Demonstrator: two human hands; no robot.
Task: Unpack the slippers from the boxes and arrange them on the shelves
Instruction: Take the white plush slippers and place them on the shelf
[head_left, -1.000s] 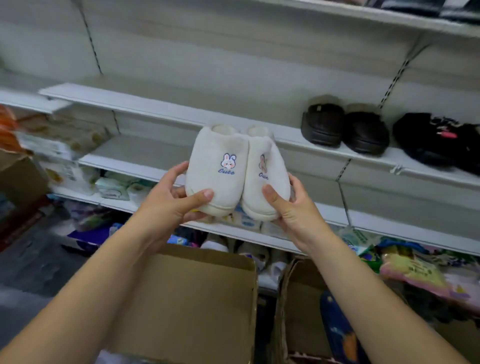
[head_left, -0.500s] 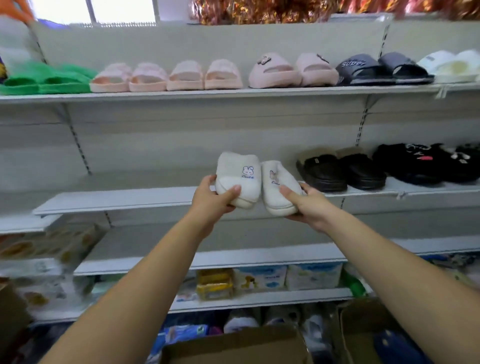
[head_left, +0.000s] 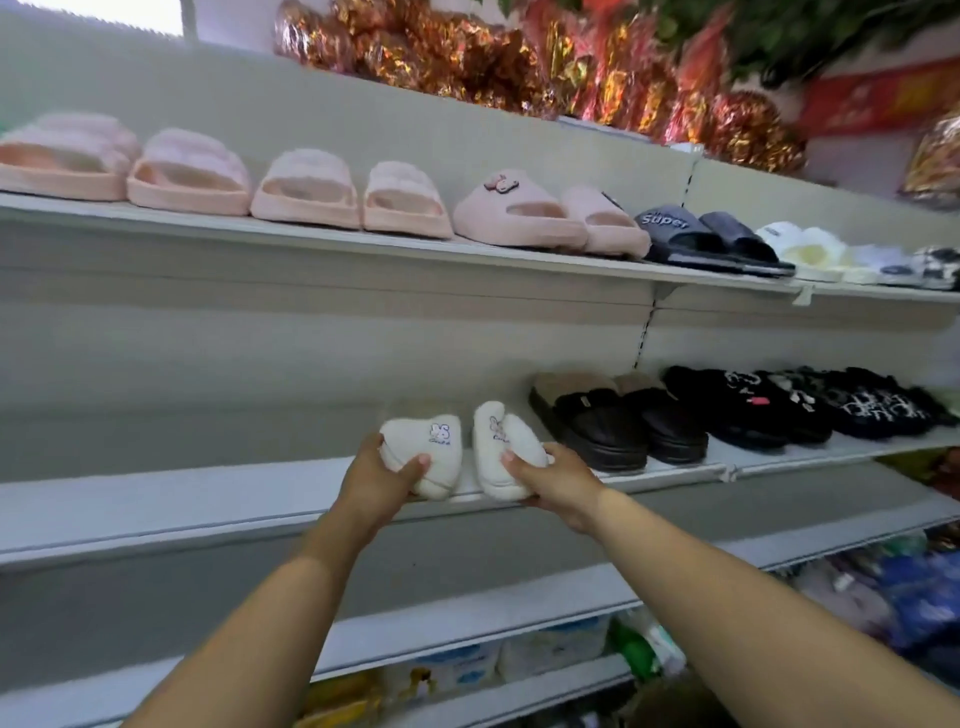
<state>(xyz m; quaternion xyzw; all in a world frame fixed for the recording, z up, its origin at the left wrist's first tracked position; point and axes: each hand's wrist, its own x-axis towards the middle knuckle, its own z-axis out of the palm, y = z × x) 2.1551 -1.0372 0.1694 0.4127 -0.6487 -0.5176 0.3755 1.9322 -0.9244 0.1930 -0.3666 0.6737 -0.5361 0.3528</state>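
Observation:
Two white fluffy slippers with small rabbit prints sit on the middle shelf (head_left: 208, 493), toes toward me. My left hand (head_left: 376, 480) grips the toe of the left white slipper (head_left: 434, 441). My right hand (head_left: 558, 480) grips the toe of the right white slipper (head_left: 498, 452). A narrow gap separates the two slippers. Just right of them stands a pair of black clogs (head_left: 613, 421).
Black fuzzy slippers (head_left: 800, 405) fill the middle shelf's right part. The upper shelf (head_left: 363, 241) carries pink slides, grey slides (head_left: 701, 239) and white ones. Red and gold foil decorations (head_left: 519, 62) lie on top. Lower shelves hold packaged goods (head_left: 909, 597).
Both hands have carried the white slippers up and forward from above the cardboard boxes onto the middle shelf. The slippers have come slightly apart, and my view has tilted upward.

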